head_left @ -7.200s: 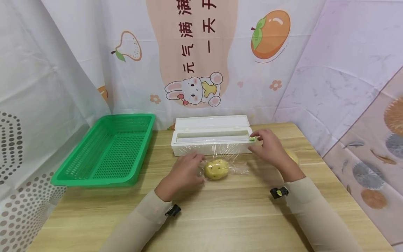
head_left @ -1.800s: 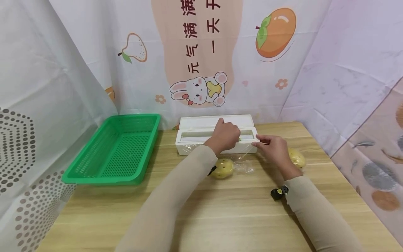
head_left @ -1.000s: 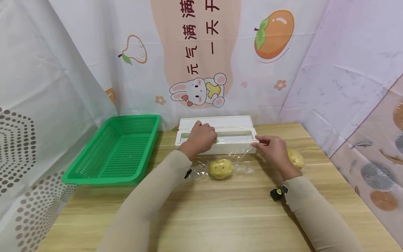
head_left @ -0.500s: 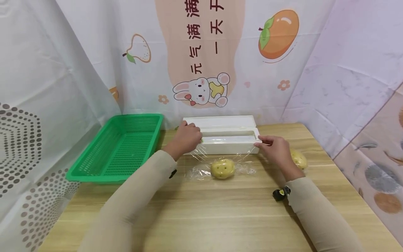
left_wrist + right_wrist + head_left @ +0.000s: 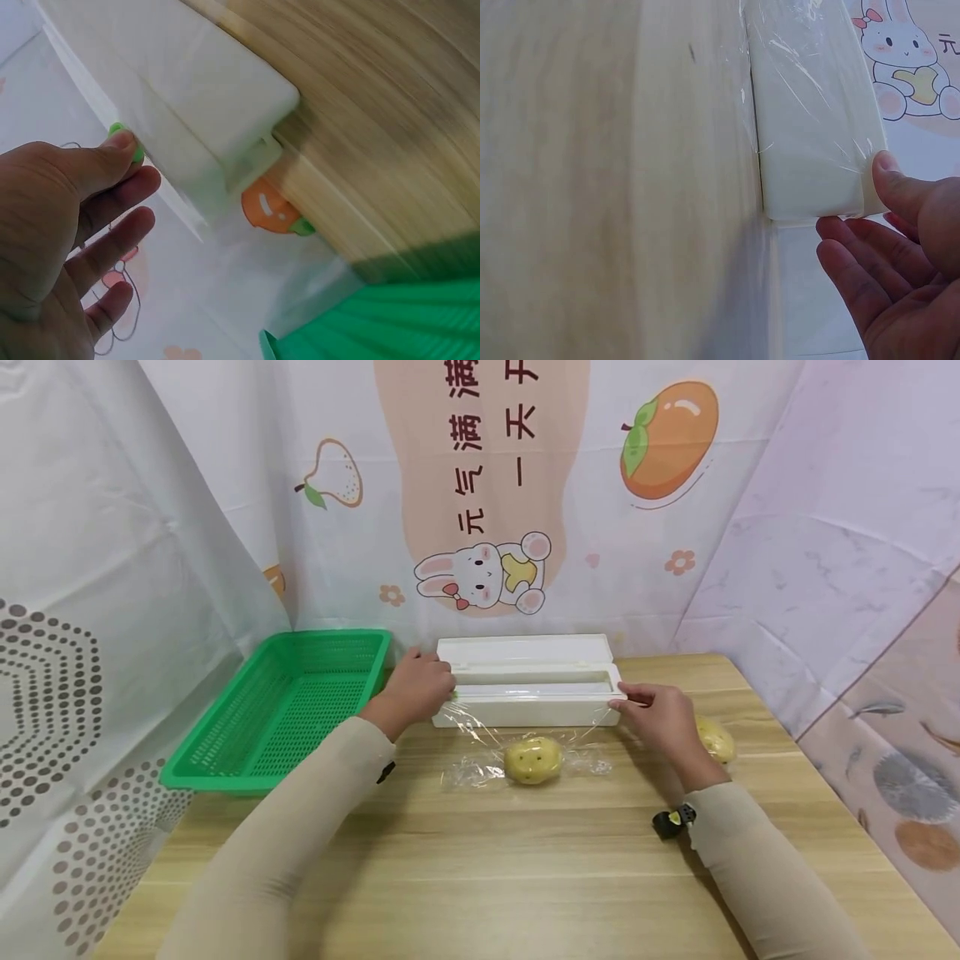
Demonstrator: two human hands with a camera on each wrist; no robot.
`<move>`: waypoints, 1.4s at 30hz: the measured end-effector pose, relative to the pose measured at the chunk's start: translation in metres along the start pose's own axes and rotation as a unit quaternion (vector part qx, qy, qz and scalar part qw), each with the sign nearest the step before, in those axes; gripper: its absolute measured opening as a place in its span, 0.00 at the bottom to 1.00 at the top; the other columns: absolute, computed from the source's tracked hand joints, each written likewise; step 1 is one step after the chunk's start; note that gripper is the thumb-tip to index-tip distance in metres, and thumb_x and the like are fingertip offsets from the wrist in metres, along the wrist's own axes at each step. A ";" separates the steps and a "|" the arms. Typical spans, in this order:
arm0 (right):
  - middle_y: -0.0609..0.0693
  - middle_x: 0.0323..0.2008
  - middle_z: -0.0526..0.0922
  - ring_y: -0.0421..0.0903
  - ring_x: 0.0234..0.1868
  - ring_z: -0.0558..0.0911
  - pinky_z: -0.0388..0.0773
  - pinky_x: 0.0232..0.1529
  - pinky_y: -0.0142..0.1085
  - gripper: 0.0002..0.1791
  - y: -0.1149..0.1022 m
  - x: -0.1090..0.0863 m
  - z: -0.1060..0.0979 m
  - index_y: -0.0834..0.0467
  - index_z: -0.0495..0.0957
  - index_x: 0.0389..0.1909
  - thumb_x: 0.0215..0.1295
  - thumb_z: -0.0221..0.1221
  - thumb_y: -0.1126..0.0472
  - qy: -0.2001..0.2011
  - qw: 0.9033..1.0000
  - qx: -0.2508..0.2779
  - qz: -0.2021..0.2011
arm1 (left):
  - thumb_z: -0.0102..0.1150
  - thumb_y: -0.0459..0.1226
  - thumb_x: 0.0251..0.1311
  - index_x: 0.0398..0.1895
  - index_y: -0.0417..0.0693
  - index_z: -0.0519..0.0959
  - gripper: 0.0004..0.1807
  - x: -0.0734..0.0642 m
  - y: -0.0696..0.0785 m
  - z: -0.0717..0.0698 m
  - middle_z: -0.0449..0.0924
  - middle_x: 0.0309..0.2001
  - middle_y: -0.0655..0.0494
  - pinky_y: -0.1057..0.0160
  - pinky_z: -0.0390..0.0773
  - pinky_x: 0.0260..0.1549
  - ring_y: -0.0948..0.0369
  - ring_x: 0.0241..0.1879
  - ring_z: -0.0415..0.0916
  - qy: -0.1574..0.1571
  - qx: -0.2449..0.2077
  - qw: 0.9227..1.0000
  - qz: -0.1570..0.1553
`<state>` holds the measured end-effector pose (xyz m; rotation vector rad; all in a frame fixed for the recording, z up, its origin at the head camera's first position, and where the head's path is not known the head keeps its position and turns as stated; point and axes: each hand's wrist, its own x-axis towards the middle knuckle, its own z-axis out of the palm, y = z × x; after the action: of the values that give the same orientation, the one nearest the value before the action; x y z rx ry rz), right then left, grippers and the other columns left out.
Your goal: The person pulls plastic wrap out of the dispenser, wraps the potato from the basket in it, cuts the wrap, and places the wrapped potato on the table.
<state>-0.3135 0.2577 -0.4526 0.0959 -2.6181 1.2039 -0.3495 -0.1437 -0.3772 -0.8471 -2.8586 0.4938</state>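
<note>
A white cling film box (image 5: 527, 712) stands at the table's back with its lid raised and a roll inside. My left hand (image 5: 412, 690) is at the box's left end. In the left wrist view its thumb and index finger pinch a small green slide cutter (image 5: 138, 154) on the box edge, the other fingers loosely bent. My right hand (image 5: 662, 718) grips the box's right end, thumb on top, fingertips against the end. A potato (image 5: 533, 761) covered in clear cling film (image 5: 480, 772) lies before the box. Some film drapes over the box front.
A green perforated basket (image 5: 273, 782) sits left of the box, close to my left forearm. Another potato (image 5: 717, 741), shiny as if wrapped, lies behind my right hand. A printed curtain (image 5: 525, 610) hangs directly behind the wooden table (image 5: 510, 877).
My left hand has moved from beside the potato to the box, then slid leftward along its edge with the green slide cutter. The right hand has kept its hold on the right end.
</note>
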 end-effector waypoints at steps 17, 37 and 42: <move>0.56 0.51 0.89 0.53 0.49 0.89 0.80 0.34 0.23 0.24 0.007 0.002 -0.003 0.53 0.86 0.58 0.65 0.70 0.46 -0.001 1.000 -0.002 0.004 | 0.68 0.37 0.67 0.47 0.44 0.87 0.09 -0.005 -0.006 0.002 0.83 0.45 0.51 0.58 0.84 0.42 0.56 0.36 0.78 -0.018 -0.058 0.998 -0.005; 0.55 0.56 0.87 0.53 0.51 0.88 0.84 0.41 0.29 0.28 0.012 0.004 -0.002 0.51 0.83 0.61 0.66 0.69 0.42 -0.021 0.999 0.028 0.013 | 0.67 0.51 0.65 0.53 0.48 0.84 0.21 -0.008 0.001 0.006 0.82 0.49 0.53 0.43 0.75 0.52 0.53 0.48 0.80 0.003 -0.054 0.998 -0.026; 0.57 0.58 0.86 0.53 0.50 0.89 0.81 0.38 0.25 0.24 0.007 0.004 -0.001 0.50 0.85 0.60 0.66 0.70 0.45 -0.016 0.999 0.031 -0.003 | 0.71 0.50 0.64 0.44 0.56 0.89 0.12 -0.003 0.007 0.007 0.86 0.45 0.59 0.49 0.73 0.52 0.56 0.48 0.81 0.016 -0.079 0.996 -0.026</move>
<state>-0.3183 0.2633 -0.4560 0.1360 -2.6062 1.2931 -0.3449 -0.1418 -0.3861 -0.7940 -2.9113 0.2497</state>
